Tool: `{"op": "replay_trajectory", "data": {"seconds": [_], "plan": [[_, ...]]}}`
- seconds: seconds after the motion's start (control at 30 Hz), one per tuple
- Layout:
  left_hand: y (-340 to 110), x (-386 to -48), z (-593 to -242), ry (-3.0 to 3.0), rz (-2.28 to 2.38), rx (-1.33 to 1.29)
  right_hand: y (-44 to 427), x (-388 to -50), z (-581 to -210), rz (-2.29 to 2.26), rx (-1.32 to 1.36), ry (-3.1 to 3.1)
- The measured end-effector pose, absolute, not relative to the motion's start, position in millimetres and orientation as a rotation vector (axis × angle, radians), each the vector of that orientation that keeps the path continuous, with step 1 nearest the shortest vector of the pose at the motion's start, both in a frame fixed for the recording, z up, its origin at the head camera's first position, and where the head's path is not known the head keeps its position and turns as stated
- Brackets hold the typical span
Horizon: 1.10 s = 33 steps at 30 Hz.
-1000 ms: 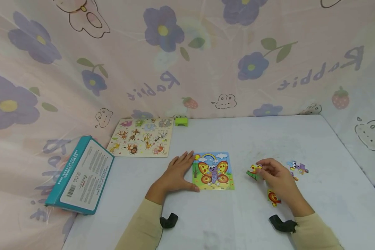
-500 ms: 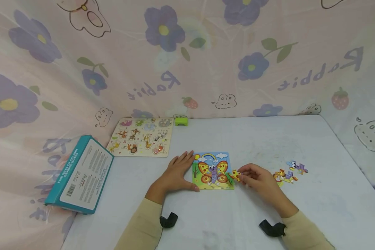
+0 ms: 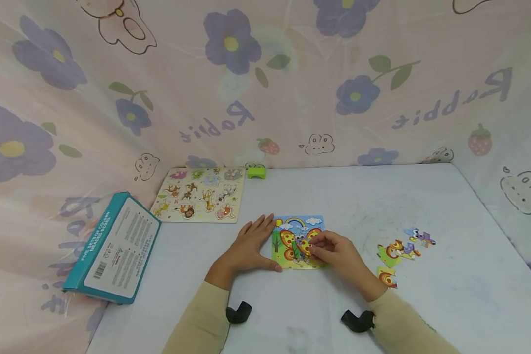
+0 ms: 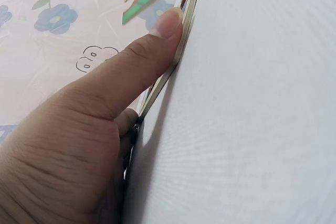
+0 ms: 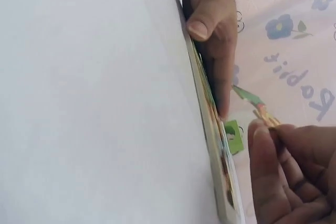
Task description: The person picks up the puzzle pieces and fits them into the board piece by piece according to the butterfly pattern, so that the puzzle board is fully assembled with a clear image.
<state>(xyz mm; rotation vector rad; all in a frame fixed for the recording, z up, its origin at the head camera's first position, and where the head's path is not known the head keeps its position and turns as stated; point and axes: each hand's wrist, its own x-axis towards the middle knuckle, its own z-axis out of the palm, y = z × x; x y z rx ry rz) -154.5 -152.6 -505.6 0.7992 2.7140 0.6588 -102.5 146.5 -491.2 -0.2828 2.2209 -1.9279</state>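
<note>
A square butterfly puzzle board lies flat on the white table. Along its left side rests my left hand, fingers spread and straight, the thumb touching the board's near left corner. Over the board, my right hand pinches a yellow, red and green puzzle piece between thumb and fingertips. That piece is tilted and raised above the printed butterfly, hiding part of it. To the right lie several loose pieces: a purple and blue one, some clustered orange and green ones, and one with a red-orange swirl.
At the back left is a wooden animal puzzle board, with a small green block beside it. A teal box stands at the left. A patterned curtain rises behind the table.
My right hand has carried the pinched piece leftward, from beside the loose pieces to above the butterfly board. The left hand has stayed in place.
</note>
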Motion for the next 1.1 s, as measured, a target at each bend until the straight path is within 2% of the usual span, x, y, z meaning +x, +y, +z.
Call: {"op": "replay_trajectory", "data": {"seconds": [0.4, 0.73, 0.97, 1.1], "plan": [[-153.3, -153.8, -503.4, 2.698, 0.698, 0.819, 108.3, -117.3, -491.6, -1.810, -0.176, 2.390], [-153.3, -153.9, -503.1, 2.700, 0.697, 0.817, 96.5, -125.0, -492.8, -1.706, -0.151, 2.469], [-153.7, -154.9, -505.9, 2.705, 0.708, 0.825, 98.0, -123.7, -492.0, -1.520, -0.231, 2.690], [-153.8, -155.4, -507.4, 2.706, 0.707, 0.829, 97.8, -121.3, -491.7, -1.316, -0.471, 2.888]]}}
